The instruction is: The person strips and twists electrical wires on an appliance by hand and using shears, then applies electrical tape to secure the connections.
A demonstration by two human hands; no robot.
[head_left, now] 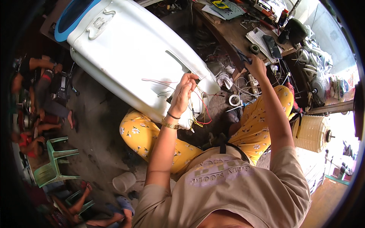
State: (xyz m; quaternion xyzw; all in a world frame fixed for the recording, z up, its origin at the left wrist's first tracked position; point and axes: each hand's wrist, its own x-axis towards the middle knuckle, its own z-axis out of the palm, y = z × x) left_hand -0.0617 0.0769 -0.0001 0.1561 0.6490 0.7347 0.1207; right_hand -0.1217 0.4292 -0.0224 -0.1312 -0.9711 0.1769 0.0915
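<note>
Head view looks down on a cluttered repair space with a bare concrete floor [99,125]. Wooden surface [232,34] runs along the top right, crowded with papers [258,38], a dark phone-like slab [272,46], a roll of dark tape [254,48], a black pouch [294,30] and small tools. Big white appliance body [129,49] lies tilted on its side across the person's lap, blue rim [70,19] at its upper left end.

Left hand [183,95] is closed, fingers pinched on thin wires [201,110] at the lower end of the appliance; red, yellow and white strands hang just below it. Gold watch [170,124] and a dark band sit on that wrist. Right hand [255,64] is stretched to the edge of the wooden surface, closed around a dark tool [241,54], pliers or cutters, cannot tell which.

Person sits in yellow flowered trousers [140,133] and a beige shirt [235,186]. White tape roll [235,100] and a rag [225,79] lie on the floor between the knees, near loose white cables. Cream ribbed drum [311,133] sits at the right, beside the right knee. White plastic jug [123,181] lies on the floor at lower left, green plastic chair [53,161] further left. Other people sit along the left rim, faces not described. White fan parts [315,57] pile at the far right.
</note>
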